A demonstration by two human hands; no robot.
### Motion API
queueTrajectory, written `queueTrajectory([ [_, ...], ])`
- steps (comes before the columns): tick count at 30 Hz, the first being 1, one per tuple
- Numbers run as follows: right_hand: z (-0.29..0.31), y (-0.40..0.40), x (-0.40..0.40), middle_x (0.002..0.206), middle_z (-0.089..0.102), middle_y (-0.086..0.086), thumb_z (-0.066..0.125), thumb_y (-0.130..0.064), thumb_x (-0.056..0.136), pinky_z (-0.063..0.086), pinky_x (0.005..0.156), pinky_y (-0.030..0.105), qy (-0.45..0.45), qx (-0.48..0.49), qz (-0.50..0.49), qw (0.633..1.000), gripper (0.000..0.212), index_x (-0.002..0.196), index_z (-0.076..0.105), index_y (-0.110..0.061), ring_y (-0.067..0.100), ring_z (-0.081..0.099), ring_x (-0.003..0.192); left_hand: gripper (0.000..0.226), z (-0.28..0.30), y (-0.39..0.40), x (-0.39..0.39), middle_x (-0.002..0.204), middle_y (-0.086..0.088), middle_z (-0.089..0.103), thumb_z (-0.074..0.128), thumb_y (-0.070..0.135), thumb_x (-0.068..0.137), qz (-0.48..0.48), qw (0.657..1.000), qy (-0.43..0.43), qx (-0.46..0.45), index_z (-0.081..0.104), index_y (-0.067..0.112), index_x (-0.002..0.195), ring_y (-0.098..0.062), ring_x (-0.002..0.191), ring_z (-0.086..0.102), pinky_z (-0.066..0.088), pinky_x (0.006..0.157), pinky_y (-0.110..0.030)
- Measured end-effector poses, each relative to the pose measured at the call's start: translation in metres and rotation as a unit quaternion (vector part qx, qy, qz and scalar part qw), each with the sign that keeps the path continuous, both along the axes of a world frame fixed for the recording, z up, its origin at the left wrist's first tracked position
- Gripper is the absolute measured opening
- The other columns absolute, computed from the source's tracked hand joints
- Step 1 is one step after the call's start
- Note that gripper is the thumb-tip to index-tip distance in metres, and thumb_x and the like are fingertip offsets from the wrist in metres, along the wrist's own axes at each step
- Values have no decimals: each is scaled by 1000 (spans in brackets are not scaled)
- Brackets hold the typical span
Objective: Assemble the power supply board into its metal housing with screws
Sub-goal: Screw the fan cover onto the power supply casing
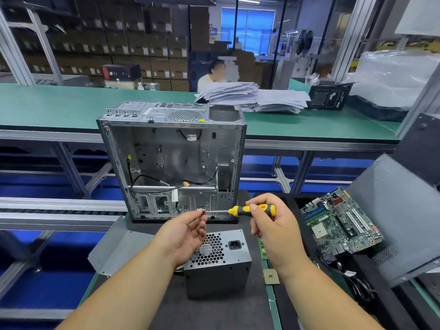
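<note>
An open metal computer housing [171, 160] stands upright on the dark mat, its side facing me, with loose black cables inside. A grey power supply unit [217, 265] with a honeycomb fan grille and a power socket sits on the mat in front of it, below my hands. My right hand [273, 225] grips the yellow-and-black handle of a screwdriver [252, 210], held level and pointing left. My left hand [188, 231] pinches a small screw [203, 211] at the screwdriver's tip with thumb and forefinger.
A green motherboard [340, 225] lies tilted at the right, beside a grey side panel [400, 217]. A small CPU chip [271, 276] lies on the mat edge. A bent metal plate [114, 248] lies at the left. Paper stacks [252, 97] and a seated person [212, 77] are beyond the far bench.
</note>
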State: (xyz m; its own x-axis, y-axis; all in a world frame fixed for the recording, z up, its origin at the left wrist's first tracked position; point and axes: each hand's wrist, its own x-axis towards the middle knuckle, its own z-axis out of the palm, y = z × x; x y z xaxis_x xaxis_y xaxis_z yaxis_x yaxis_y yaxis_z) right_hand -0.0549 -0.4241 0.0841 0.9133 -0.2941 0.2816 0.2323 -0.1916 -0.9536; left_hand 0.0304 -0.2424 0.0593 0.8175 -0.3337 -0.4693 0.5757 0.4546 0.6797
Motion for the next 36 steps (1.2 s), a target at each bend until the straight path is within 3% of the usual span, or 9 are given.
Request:
queueTrajectory([
  [8,2,-1,2,59,56,0,56,-29,88,45,56,21,0,-27,-16,1000,7,82,59,-29,10,52,57,10,0,3,2,67,-5,66,61,9,91,-4,1000,-8,-4,65,1,87,-11,53,58,50,48,-20],
  [13,5,1,2,58,56,-1,55,-34,84,46,55,20,3,-30,-15,999,5,81,58,-31,9,51,56,7,1,5,3,68,-5,67,62,7,90,2,1000,-16,0,65,1,90,-11,52,59,51,47,-21],
  [18,6,2,1,62,56,-5,57,-26,84,46,60,28,6,-18,4,1000,4,85,60,-28,10,52,60,6,2,5,2,67,-5,67,62,7,91,1,999,-20,24,65,3,91,-9,51,59,51,46,-20],
  [23,7,0,0,62,57,-5,60,-28,80,49,59,22,4,3,3,1000,3,82,62,-28,11,53,61,6,2,6,0,67,-5,67,62,7,92,-6,999,-29,33,66,2,92,-9,53,60,51,47,-19],
  [29,6,-3,2,63,65,9,62,-10,94,50,57,21,-9,45,4,999,19,81,66,-23,15,61,61,10,4,5,0,69,-3,69,61,6,93,5,996,-79,51,66,0,100,-8,56,60,52,50,-19],
  [36,7,-4,7,68,65,5,66,-11,92,50,61,23,-10,143,-8,990,16,84,72,-23,15,60,64,10,8,1,-2,74,0,67,56,7,97,-36,970,-193,145,66,7,96,-7,65,59,51,62,-20],
])
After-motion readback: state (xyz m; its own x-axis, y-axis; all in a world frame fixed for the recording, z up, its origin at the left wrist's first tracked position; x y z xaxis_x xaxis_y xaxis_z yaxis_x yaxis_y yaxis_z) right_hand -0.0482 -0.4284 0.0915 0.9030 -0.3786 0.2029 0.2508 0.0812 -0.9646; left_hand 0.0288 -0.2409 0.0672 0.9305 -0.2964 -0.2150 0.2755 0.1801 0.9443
